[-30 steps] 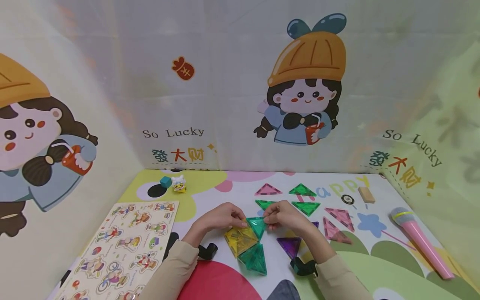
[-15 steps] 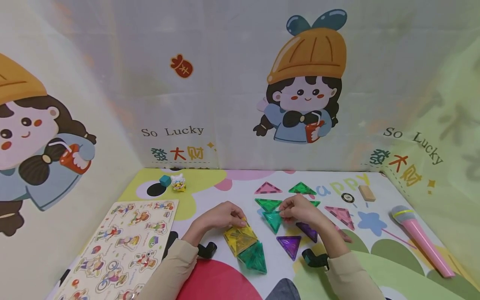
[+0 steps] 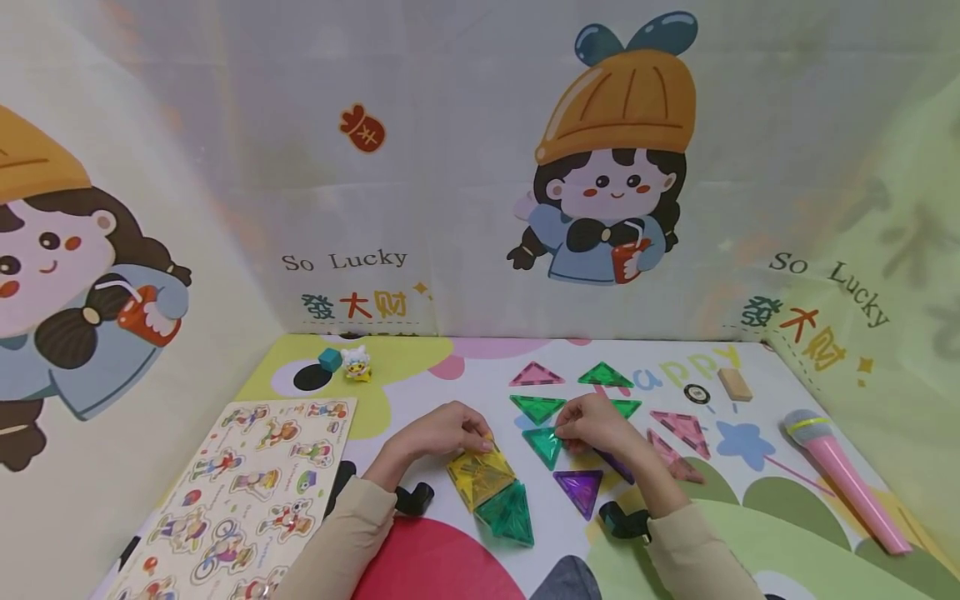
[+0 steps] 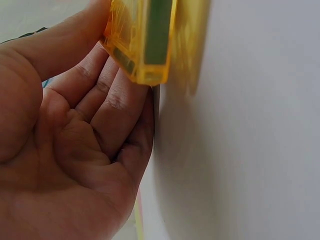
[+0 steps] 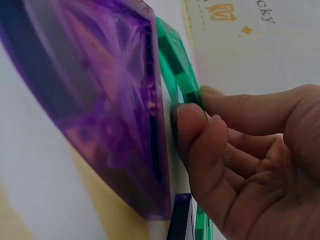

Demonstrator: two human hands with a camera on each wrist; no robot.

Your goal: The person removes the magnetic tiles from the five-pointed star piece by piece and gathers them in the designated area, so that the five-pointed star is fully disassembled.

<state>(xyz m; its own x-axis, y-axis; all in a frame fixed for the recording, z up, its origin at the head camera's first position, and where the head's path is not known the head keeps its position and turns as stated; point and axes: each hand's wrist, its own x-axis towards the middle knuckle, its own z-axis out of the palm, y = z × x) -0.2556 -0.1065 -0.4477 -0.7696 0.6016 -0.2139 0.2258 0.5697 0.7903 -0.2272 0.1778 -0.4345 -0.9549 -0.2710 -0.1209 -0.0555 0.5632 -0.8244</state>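
Near the middle of the tabletop [image 3: 465,367], the right hand [image 3: 592,427] pinches a green triangle tile [image 3: 543,444] by its right edge between thumb and curled fingers [image 5: 200,135], the tile lying flat on the mat just right of the yellow square tile [image 3: 480,477]. At that yellow tile's far edge the left hand [image 3: 438,433] holds on, thumb [image 4: 65,45] above and fingers beneath, lifting the edge slightly. Touching the yellow tile's near side lies another green triangle [image 3: 510,517]. A purple triangle [image 3: 579,489] lies just right of it, apart from the held tile. More green and pink triangles lie beyond; a puzzle board [image 3: 247,492] lies far left and a pink microphone [image 3: 840,479] far right
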